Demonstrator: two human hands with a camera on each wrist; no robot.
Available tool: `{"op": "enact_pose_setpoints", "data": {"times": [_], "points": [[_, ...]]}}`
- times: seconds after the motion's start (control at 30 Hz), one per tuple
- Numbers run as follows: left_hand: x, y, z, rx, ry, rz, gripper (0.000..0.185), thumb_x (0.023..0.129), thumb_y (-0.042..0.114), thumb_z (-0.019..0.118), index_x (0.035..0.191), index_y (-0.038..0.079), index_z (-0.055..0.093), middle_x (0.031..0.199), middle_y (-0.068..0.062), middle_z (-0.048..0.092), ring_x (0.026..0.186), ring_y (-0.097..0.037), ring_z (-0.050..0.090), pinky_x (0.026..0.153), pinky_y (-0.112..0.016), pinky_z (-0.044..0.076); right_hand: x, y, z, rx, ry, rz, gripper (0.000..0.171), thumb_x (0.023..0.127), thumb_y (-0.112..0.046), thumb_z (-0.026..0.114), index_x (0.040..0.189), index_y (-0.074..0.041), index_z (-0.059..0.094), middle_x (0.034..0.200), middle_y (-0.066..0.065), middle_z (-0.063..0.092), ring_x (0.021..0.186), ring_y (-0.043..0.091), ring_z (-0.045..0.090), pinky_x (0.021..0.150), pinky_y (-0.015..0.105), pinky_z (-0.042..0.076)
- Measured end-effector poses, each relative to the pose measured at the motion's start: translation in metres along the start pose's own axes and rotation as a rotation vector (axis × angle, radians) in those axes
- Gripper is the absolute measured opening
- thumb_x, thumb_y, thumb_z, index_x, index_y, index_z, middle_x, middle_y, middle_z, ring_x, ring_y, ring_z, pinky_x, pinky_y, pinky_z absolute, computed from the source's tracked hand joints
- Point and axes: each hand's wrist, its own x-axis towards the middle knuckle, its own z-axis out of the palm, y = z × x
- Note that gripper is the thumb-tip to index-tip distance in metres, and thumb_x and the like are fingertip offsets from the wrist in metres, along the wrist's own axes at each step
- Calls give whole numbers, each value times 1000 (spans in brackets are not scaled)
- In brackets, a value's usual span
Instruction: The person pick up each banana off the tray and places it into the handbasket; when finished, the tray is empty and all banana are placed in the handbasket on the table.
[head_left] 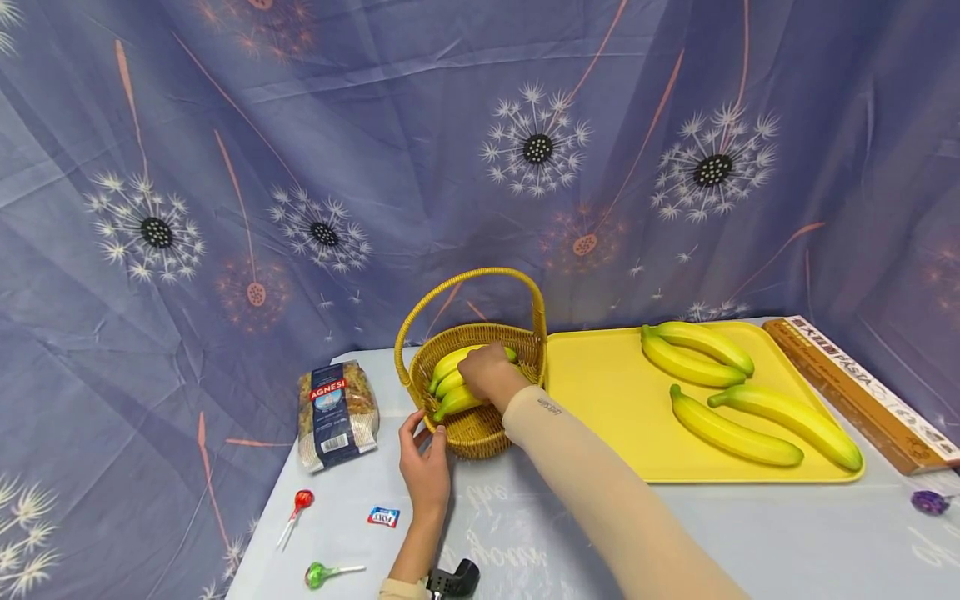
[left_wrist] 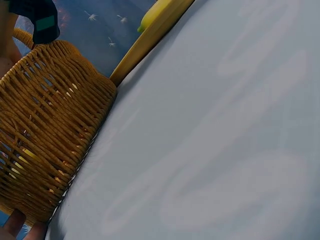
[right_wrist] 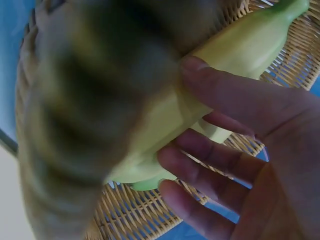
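Right hand (head_left: 489, 372) down inside the wicker basket (head_left: 480, 433), fingers (right_wrist: 220, 102) curled round the bananas (head_left: 453, 385) lying there, well below the arched handle. Left hand (head_left: 424, 461) against the basket's near-left wall, fingers bent loosely round the weave, holding it on the pale table (head_left: 525, 533). Basket's right rim just beside the edge of the yellow tray (head_left: 600, 400), pasta bag (head_left: 336, 412) near on the left, open tabletop in front.
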Motion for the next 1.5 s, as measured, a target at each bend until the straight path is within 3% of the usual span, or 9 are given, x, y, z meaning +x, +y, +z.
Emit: {"op": "enact_pose_setpoints", "data": {"times": [0.27, 0.63, 0.73, 0.83, 0.97, 1.1, 1.23, 1.33, 1.5], "points": [[0, 0, 1, -9, -3, 16, 40, 92, 6, 62, 129, -4, 52, 132, -18, 50, 108, -33, 57, 78, -18, 49, 3, -3, 3, -61, -4, 45, 25, 95, -29, 58, 119, -28, 66, 98, -5, 64, 75, 15, 58, 61, 33, 49], [0, -2, -3, 8, 3, 3, 40, 93, 9, 62, 130, -1, 52, 132, -13, 51, 109, -33, 57, 78, -18, 49, -4, 10, 6, 22, 45, -15, 32, 82, -25, 74, 113, -23, 67, 105, -2, 63, 87, 17, 59, 76, 40, 50], [0, -2, -3, 6, -3, 2, 40, 93, 9, 62, 130, -1, 52, 133, -12, 50, 110, -32, 56, 79, -18, 49, -12, 18, 4, 84, 79, -43, 24, 81, -27, 75, 104, -22, 68, 102, -1, 64, 89, 17, 60, 75, 40, 50], [1, -2, -3, 1, -9, 0, 40, 93, 10, 62, 130, -1, 52, 133, -13, 50, 110, -32, 56, 79, -18, 49, -23, 28, 1, 157, 120, -68, 11, 85, -30, 72, 90, -22, 66, 88, -3, 64, 81, 16, 60, 69, 37, 50], [0, -1, -3, 3, -11, -13, 40, 93, 11, 62, 130, 0, 52, 133, -12, 50, 110, -32, 56, 79, -18, 49, -42, 43, 2, 222, 175, -98, 13, 90, -32, 67, 82, -23, 62, 75, -6, 58, 65, 13, 55, 57, 34, 45], [-2, -3, -2, 11, -19, -15, 40, 93, 11, 62, 131, 0, 52, 134, -12, 50, 111, -33, 56, 79, -18, 48, -71, 62, 13, 254, 273, -125, 13, 89, -33, 69, 96, -23, 66, 86, -9, 60, 68, 11, 53, 56, 32, 43], [1, -4, -3, 4, -13, 0, 40, 93, 8, 61, 130, -1, 51, 133, -13, 50, 110, -33, 56, 79, -17, 49, -101, 85, 26, 313, 387, -137, 11, 88, -29, 70, 98, -23, 66, 88, -7, 59, 66, 11, 51, 53, 31, 41], [2, -3, -3, 2, -14, 7, 40, 93, 9, 61, 130, -1, 51, 133, -13, 50, 110, -32, 56, 79, -17, 49, -123, 104, 40, 337, 431, -109, 12, 88, -28, 70, 99, -24, 66, 91, -6, 60, 67, 12, 53, 52, 31, 41], [1, -2, -2, 4, -17, -7, 39, 93, 9, 61, 130, 0, 52, 133, -13, 50, 110, -31, 56, 78, -18, 49, -160, 140, 76, 361, 412, -5, 24, 85, -32, 73, 107, -21, 67, 100, -3, 63, 74, 14, 59, 55, 34, 46]]}}
